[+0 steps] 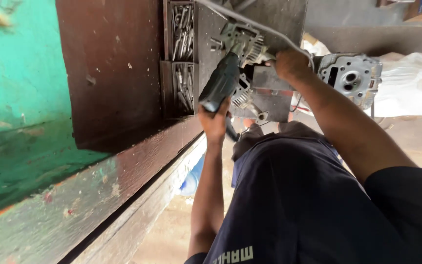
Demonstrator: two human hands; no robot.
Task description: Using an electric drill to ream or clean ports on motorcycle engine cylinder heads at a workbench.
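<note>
Far left: green painted wall (18, 83), scuffed, running along the dark brown wooden worktop (113, 73).
Worktop's upper middle: two open metal trays (180, 58) set one behind the other, full of loose metal bits or valves; too small to tell which.
Just right of the trays: left hand (215, 122), fingers wrapped tight around the dark handle of a power tool (221, 82), its nose pressed against a finned cylinder head (242, 46).
Task piece's place: finned cylinder head resting on the worktop's near right part, partly on a grey metal block (269, 95).
Right of centre: right hand (293, 63), fingers curled down over the grey metal block beside the head; fingertips hidden, so exact grip impossible to tell.
Over the right hand: grey cable (250, 22) crossing diagonally.
Further right: second cylinder head (351, 77), round ports facing the camera, well apart from the tool.
Far right: white cloth (411, 85), crumpled.
Bottom: dark shorts (294, 195) filling the foreground.
</note>
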